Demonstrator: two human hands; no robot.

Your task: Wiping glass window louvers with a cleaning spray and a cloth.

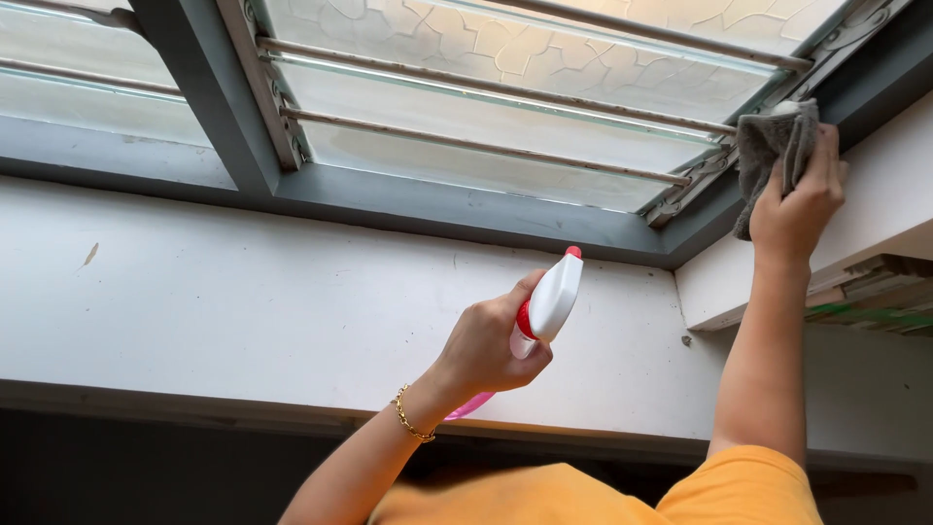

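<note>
The left hand (486,340) is gripping a white spray bottle with red nozzle (550,299) below the grey window frame (457,206); its pink body is mostly hidden. At two o'clock, the right hand (799,204) is pressing a grey cloth (773,156) into the frame's corner.

1. The left hand (483,342) is raised on a bent arm, fingers curled shut in a grip, a gold chain bracelet (411,420) at the wrist.
2. The right hand (799,199) reaches higher and farther right, arm nearly straight, fingers clenched.
</note>
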